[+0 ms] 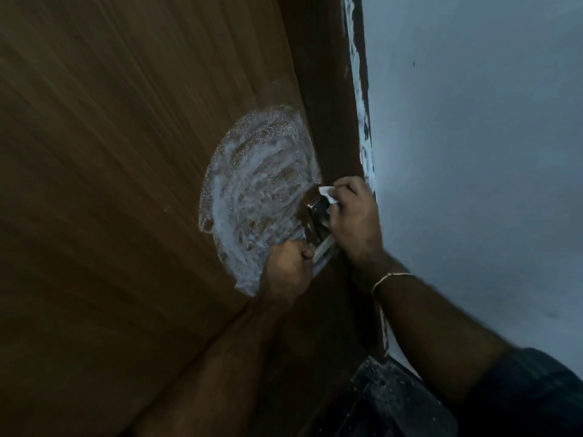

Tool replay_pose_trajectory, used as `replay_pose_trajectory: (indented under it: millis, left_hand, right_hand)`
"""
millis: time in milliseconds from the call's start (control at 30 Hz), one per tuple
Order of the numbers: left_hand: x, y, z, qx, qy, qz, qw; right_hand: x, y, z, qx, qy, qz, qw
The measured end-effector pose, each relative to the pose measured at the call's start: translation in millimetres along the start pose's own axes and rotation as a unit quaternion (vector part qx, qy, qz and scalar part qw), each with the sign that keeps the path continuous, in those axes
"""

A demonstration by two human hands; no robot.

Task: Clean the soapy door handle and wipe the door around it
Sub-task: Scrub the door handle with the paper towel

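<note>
A brown wooden door (110, 152) fills the left of the view. A wide arc of white soap foam (252, 190) is smeared on it just left of the metal door handle (317, 212). My left hand (287, 272) grips the lower end of the handle lever. My right hand (353, 216) is closed on a small white cloth (328, 195) and presses it against the upper part of the handle. A thin bracelet circles my right wrist. Most of the cloth is hidden in my fingers.
A dark brown door frame (328, 89) runs along the door's right edge. Beyond it is a pale blue wall (473, 137) with ragged white paint along the frame. A dark speckled floor (388, 392) shows at the bottom.
</note>
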State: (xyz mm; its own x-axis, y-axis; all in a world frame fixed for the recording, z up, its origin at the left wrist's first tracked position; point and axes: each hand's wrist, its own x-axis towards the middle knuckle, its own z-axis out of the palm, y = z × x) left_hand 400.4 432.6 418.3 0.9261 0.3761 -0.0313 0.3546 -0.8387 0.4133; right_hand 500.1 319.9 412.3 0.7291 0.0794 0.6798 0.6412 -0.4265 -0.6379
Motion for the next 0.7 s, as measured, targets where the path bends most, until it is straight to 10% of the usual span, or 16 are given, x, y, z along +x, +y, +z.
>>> replay_pose_trajectory:
  millis: [333, 700]
  left_hand:
    - [-3.6, 0.8, -2.0, -0.005, 0.012, 0.022, 1.0]
    - [-3.5, -1.8, -2.8, -0.021, 0.018, 0.028, 0.999]
  right_hand:
    - [-13.4, 26.7, -5.7, -0.066, -0.335, -0.136, 0.93]
    - [-44.6, 10.1, -9.4, -0.081, -0.264, -0.147, 0.95]
